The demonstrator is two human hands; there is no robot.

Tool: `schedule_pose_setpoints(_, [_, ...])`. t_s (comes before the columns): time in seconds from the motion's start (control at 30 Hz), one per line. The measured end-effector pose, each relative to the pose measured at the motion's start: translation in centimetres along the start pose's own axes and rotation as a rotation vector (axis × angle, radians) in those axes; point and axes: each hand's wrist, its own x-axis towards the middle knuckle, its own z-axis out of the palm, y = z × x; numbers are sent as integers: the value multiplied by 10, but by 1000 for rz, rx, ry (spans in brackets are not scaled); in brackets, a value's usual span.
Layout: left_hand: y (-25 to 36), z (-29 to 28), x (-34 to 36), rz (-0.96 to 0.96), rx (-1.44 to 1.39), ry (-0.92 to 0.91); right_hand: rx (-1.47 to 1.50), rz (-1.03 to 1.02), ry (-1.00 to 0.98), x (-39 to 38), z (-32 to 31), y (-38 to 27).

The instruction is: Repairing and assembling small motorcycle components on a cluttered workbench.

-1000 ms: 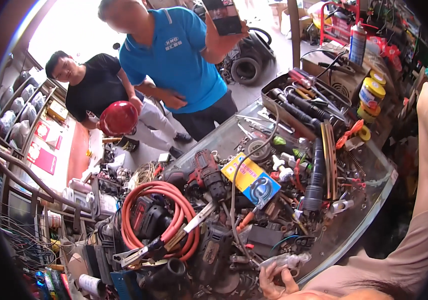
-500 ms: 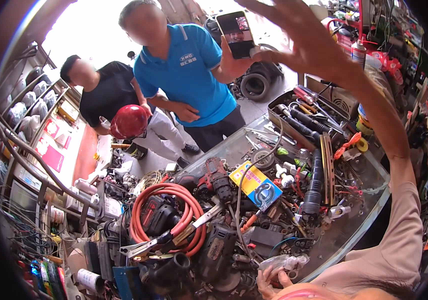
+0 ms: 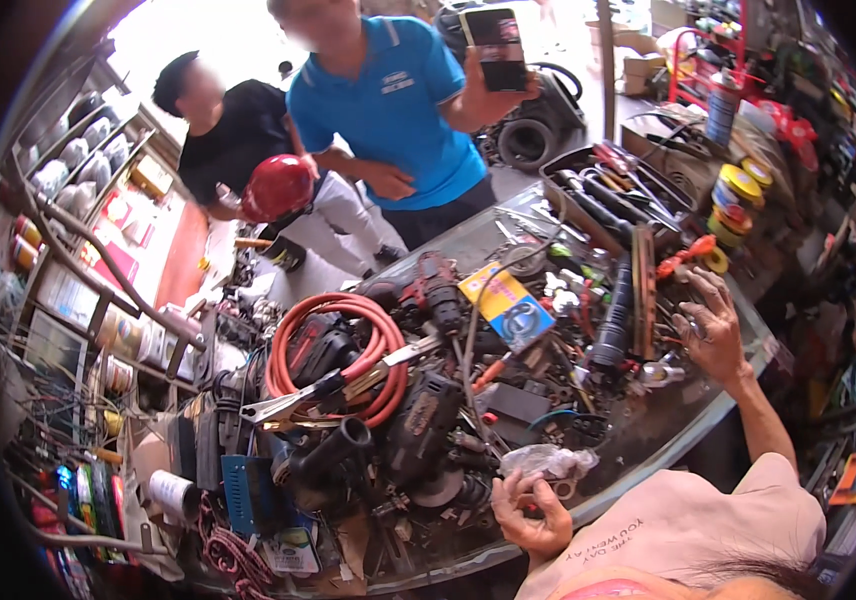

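Note:
My left hand is at the lower edge of the cluttered glass counter, fingers curled beside a crumpled clear plastic bag; what they hold, if anything, is unclear. My right hand is over the counter's right side, fingers apart and bent, near long narrow bars and a black flashlight. An orange coiled hose with metal clamps lies among power tools and a yellow-and-blue box.
A person in blue faces me across the counter, holding up a phone. Another in black holds a red helmet. An open toolbox and yellow tubs stand at back right; racks line the left.
My right hand has come down from high in front of the phone to above the counter's right side. The phone appears slightly farther right; my left hand stays by the bag.

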Motion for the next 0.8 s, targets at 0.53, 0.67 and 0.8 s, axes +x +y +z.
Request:
schedule_pose_setpoints(0.53, [0,-1,-11,255,22,-135,-63,140,323,-54,17,2])
schedule_pose_setpoints(0.67, [-1,-1,-10,282,45,-144,-83,146,330,-55,20,3])
schedule_pose_setpoints(0.8, [-5,-2,-9,329,29,-168,-107,157,347,-55,23,4])
